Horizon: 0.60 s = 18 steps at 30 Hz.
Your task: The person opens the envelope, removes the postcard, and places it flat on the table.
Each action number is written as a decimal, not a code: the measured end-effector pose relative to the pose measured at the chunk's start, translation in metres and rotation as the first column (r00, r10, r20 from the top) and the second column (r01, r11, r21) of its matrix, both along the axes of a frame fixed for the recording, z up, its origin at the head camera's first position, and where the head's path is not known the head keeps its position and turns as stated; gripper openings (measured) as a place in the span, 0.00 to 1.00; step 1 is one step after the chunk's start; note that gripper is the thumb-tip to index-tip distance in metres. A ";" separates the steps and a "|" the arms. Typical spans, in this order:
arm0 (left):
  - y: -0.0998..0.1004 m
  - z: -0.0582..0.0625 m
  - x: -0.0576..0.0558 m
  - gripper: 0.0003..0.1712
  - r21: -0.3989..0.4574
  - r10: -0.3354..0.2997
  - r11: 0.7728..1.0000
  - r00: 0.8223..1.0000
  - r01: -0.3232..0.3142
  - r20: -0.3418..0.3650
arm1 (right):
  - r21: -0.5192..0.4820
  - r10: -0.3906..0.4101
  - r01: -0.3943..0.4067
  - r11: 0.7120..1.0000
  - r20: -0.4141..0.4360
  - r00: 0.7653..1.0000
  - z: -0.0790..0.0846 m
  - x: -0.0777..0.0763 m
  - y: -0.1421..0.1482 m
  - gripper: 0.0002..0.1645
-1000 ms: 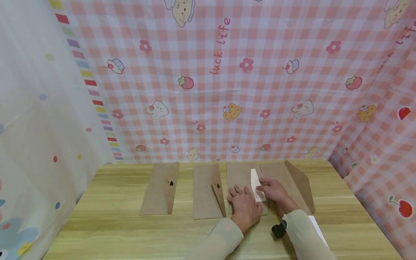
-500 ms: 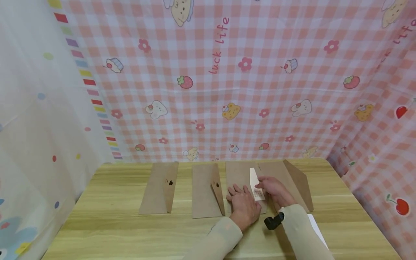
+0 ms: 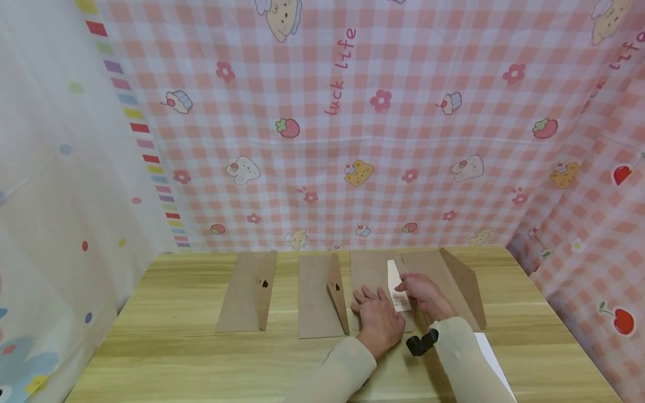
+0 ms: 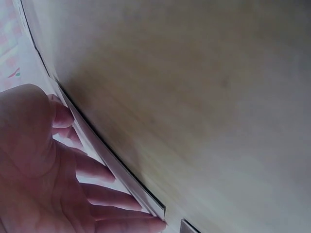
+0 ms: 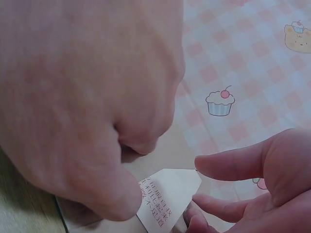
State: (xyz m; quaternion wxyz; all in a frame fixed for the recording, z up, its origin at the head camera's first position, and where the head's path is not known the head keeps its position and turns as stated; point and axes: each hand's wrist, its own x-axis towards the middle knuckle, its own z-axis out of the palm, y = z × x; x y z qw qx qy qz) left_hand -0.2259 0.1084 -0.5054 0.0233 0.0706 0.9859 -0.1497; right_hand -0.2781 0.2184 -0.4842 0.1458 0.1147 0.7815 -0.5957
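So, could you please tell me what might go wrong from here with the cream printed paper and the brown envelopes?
The right hand pinches the cream printed paper at its edge, so it could slip or crease. The left hand rests on a brown envelope; if it lifts, that envelope might shift. The next envelope to the right lies close by, so the right hand could nudge it.

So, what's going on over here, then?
A person is working on a brown paper envelope. The left hand rests spread on it, and the right hand appears to pinch the edge of a pale piece with printed lettering, which lies over the envelope. Two more envelopes lie to the left and another to the right, on a wooden table.
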 end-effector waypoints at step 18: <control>0.000 -0.003 -0.004 0.42 0.035 0.009 0.999 1.000 -0.010 0.019 | 0.201 -0.052 0.076 0.977 -0.125 0.991 -0.006 -0.001 -0.006 0.32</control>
